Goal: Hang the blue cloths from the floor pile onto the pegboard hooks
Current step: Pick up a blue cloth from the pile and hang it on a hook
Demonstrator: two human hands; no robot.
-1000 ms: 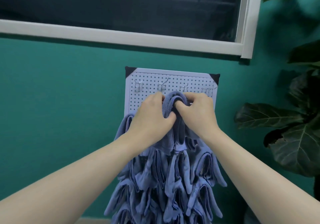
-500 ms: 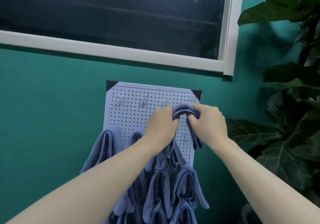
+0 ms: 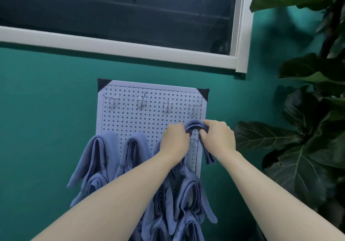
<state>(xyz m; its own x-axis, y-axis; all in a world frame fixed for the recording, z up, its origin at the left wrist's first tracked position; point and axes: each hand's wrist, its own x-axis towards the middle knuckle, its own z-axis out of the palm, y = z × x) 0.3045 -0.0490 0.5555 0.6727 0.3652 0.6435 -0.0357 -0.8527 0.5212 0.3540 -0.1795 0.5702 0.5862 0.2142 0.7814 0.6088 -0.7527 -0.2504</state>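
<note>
We note a white pegboard on the teal wall, below a window; a leafy plant stands to its right. Four bare hooks line the top row. Hung blue cloths crowd the lower rows. Left hand and right hand both grip a folded blue cloth, arched just above a bare hook at the board's right edge.
</note>
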